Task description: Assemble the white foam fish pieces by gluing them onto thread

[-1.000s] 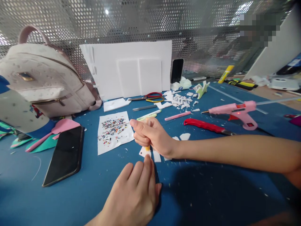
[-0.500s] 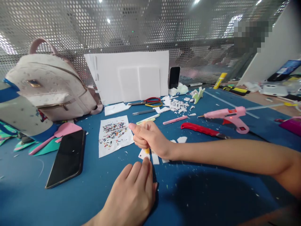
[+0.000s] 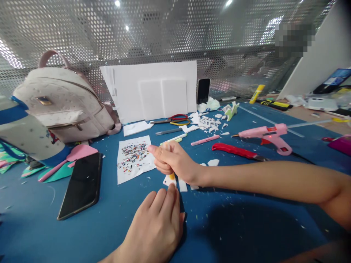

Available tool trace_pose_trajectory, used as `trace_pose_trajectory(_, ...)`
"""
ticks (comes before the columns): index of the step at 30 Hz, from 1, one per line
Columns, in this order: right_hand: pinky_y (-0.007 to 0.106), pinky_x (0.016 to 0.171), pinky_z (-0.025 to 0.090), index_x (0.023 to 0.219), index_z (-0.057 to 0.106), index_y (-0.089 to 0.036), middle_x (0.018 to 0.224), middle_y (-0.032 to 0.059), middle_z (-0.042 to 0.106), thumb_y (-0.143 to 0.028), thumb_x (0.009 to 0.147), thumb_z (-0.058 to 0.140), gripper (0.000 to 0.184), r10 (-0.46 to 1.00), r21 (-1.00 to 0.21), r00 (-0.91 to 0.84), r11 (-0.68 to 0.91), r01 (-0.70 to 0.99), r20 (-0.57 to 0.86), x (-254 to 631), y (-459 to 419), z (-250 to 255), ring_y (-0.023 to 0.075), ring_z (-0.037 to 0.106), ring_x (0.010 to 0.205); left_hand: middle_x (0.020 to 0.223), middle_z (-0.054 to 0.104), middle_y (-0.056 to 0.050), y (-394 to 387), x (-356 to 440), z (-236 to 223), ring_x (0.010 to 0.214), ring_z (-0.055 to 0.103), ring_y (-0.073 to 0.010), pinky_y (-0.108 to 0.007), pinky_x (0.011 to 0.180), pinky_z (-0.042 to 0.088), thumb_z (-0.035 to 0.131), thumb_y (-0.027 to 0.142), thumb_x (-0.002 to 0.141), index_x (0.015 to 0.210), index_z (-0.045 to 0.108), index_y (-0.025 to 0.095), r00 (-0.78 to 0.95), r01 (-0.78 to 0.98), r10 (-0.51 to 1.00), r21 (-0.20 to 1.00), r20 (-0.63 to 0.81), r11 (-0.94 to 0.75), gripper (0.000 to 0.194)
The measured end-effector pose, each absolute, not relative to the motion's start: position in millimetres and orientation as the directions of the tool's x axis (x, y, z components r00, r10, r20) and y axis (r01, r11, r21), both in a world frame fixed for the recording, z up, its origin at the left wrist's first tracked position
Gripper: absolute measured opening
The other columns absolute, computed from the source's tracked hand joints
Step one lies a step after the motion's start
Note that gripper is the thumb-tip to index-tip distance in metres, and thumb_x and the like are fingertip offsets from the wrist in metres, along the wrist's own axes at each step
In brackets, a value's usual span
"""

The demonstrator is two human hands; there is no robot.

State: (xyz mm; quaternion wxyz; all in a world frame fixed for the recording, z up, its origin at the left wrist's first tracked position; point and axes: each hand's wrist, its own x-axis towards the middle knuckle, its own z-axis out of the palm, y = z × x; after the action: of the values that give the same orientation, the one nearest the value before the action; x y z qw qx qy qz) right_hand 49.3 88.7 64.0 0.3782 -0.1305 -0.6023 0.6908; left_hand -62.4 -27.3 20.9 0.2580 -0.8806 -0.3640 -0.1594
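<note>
My right hand [image 3: 175,160] is closed round a small yellow tool [image 3: 172,176], its tip pointing down onto a small white foam piece [image 3: 167,180] on the blue mat [image 3: 236,219]. My left hand [image 3: 157,223] lies flat in front of it, fingers together and stretched forward, fingertips touching the near edge of the white piece. Thin white foam strips [image 3: 182,185] lie just right of the tool tip. What kind of tool it is stays mostly hidden inside the fist.
A white sheet with coloured scraps [image 3: 133,157] lies left of my hands, a black phone [image 3: 80,184] further left, a pale backpack [image 3: 60,102] behind. A red cutter [image 3: 236,151], pink glue gun [image 3: 267,134], pens, scissors [image 3: 175,118] and foam boards [image 3: 152,89] lie beyond.
The view has shifted slightly, moving things right and down in the picture. Both hands keep the same hold on the white piece and tool.
</note>
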Motion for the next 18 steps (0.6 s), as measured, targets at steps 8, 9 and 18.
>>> trace_pose_trajectory(8, 0.024, 0.039, 0.014, 0.043, 0.026, -0.021, 0.040, -0.0104, 0.021, -0.048, 0.090, 0.070, 0.069, 0.663, -0.936, -0.693, 0.032, -0.351, 0.283, 46, 90, 61, 0.0025, 0.018, 0.038, 0.108, 0.074, -0.022, -28, -63, 20, 0.075, 0.067, -0.0280, -0.037, 0.057, 0.056, 0.047, 0.016, 0.097, 0.114, 0.071, -0.001, 0.684, 0.725, 0.564, -0.338, 0.463, -0.601, 0.034)
trace_pose_trajectory(9, 0.024, 0.040, 0.014, 0.043, 0.026, -0.021, 0.039, -0.0102, 0.022, -0.047, 0.090, 0.070, 0.069, 0.661, -0.936, -0.695, 0.031, -0.351, 0.283, 45, 89, 60, 0.0026, 0.018, 0.038, 0.108, 0.074, -0.021, -28, -63, 20, 0.075, 0.067, -0.0282, -0.037, 0.057, 0.056, 0.046, 0.016, 0.097, 0.114, 0.071, -0.001, 0.683, 0.725, 0.566, -0.335, 0.462, -0.601, 0.035)
trace_pose_trajectory(18, 0.024, 0.041, 0.013, 0.052, 0.022, -0.021, 0.044, -0.0109, 0.021, -0.048, 0.094, 0.065, 0.065, 0.732, -0.911, -0.616, 0.015, -0.413, 0.291, 72, 92, 70, 0.0031, 0.016, 0.040, 0.116, 0.072, -0.018, -28, -62, 20, 0.083, 0.069, -0.0261, -0.037, 0.065, 0.057, 0.035, 0.019, 0.102, 0.131, 0.063, 0.005, 0.651, 0.754, 0.619, -0.283, 0.439, -0.593, 0.042)
